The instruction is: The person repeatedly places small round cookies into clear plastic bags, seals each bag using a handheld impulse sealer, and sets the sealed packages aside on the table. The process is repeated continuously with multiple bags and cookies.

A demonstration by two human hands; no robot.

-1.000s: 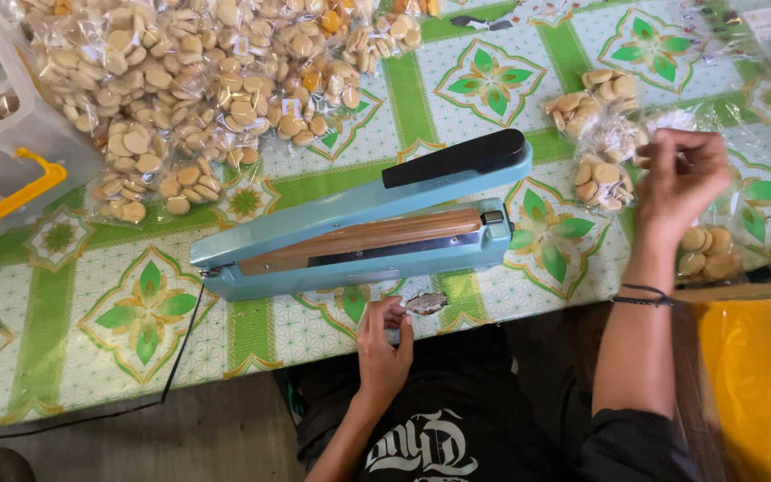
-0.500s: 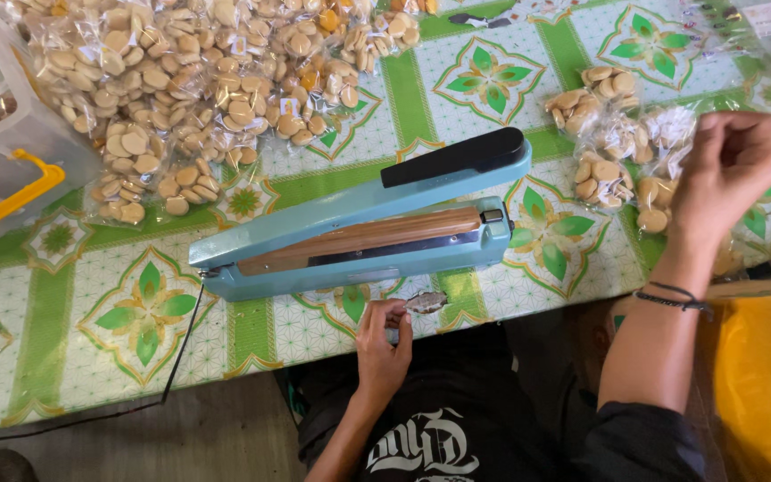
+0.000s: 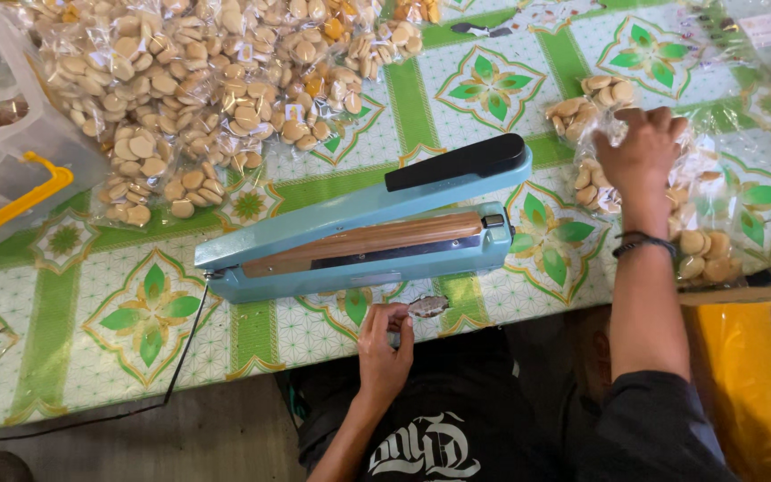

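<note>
A light blue heat sealer [image 3: 359, 236] with a black handle lies across the green-patterned table, its arm down. My left hand [image 3: 384, 344] is at the table's near edge below the sealer, fingers pinched on a small clear scrap of plastic [image 3: 427, 306]. My right hand [image 3: 638, 153], with a dark band on the wrist, reaches over a clear bag of round biscuits [image 3: 598, 189] to the right of the sealer and grips it from above. Another bag of biscuits [image 3: 702, 254] lies just right of that wrist.
A big heap of sealed biscuit bags [image 3: 207, 89] covers the far left of the table. A clear plastic bin with a yellow handle [image 3: 11, 192] stands at the left edge. The sealer's black cord [image 3: 176, 357] hangs off the front. A yellow bag [image 3: 747, 384] sits at lower right.
My right hand has moved from the table's right edge leftward and farther away, onto the biscuit bag beside the sealer. My left hand has stayed at the front edge.
</note>
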